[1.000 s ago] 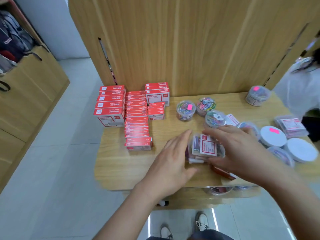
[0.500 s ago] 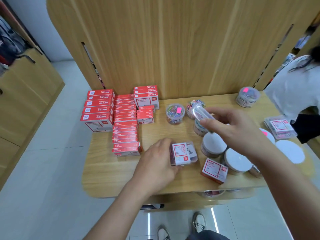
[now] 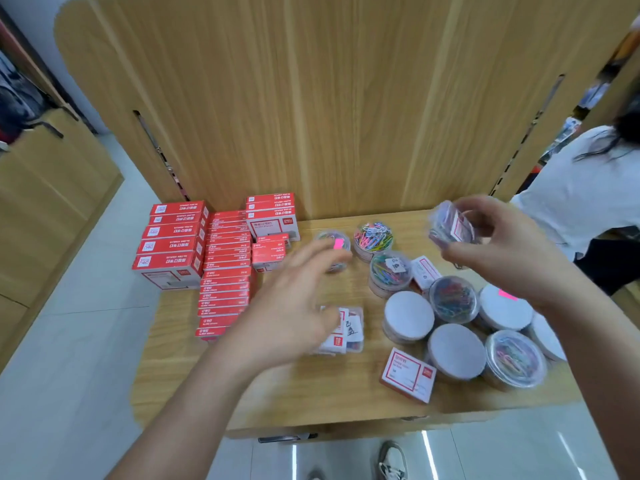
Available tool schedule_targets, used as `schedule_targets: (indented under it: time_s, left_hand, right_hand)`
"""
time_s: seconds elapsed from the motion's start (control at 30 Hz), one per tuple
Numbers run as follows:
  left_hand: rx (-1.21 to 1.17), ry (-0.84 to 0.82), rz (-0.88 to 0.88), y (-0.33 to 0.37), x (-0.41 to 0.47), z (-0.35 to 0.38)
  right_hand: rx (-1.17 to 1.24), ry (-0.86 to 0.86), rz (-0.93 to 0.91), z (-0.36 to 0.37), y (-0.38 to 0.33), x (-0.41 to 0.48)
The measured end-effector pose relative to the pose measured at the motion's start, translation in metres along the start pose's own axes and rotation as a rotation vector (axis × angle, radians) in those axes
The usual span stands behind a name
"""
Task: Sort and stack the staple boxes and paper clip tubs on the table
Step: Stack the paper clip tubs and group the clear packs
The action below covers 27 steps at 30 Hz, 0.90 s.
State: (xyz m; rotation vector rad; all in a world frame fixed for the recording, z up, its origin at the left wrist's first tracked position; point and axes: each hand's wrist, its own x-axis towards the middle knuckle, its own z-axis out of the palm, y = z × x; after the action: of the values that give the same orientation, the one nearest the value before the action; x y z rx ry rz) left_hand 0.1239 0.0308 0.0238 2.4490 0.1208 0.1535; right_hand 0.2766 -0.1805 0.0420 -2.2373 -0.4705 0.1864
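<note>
Red staple boxes (image 3: 227, 271) stand in stacked rows at the table's back left. Round clear paper clip tubs (image 3: 391, 273) cluster at centre and right, some showing white lids (image 3: 408, 315). A clear rectangular clip box (image 3: 349, 329) with a red-framed label lies near the table's middle. My left hand (image 3: 294, 303) hovers above it with fingers spread, holding nothing. My right hand (image 3: 498, 244) is raised at the back right, shut on a clear clip box with a red label (image 3: 450, 225).
A loose red-and-white labelled box (image 3: 408, 374) lies near the front edge. The wooden table (image 3: 311, 386) backs onto a tall wooden panel (image 3: 329, 98). A person in a white top (image 3: 581, 188) stands at the right. My shoes (image 3: 391, 462) show below.
My left hand let go of the clear box on the table and lifted above it. My right hand carried its clear box up and toward the back right.
</note>
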Motion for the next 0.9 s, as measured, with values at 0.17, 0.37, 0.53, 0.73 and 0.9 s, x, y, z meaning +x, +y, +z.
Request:
schedule_targets:
  time_s: [0.17, 0.37, 0.53, 0.73, 0.9]
  left_hand:
    - [0.365, -0.053, 0.066, -0.005, 0.078, 0.011]
    - [0.634, -0.403, 0.088, 0.002, 0.126, 0.034]
    - [0.467, -0.381, 0.106, 0.015, 0.13, 0.034]
    - [0.57, -0.399, 0.288, 0.062, 0.141, 0.062]
    - [0.78, -0.479, 0.273, 0.061, 0.153, 0.078]
  right_hand:
    - [-0.33, -0.018, -0.049, 0.004, 0.011, 0.035]
    - [-0.557, -0.114, -0.036, 0.014, 0.025, 0.063]
    - [-0.645, -0.076, -0.158, 0.018, 0.04, 0.074]
    - [-0.534, -0.136, -0.213, 0.011, 0.051, 0.081]
    - [-0.338, 0.054, -0.247, -0.047, 0.063, 0.07]
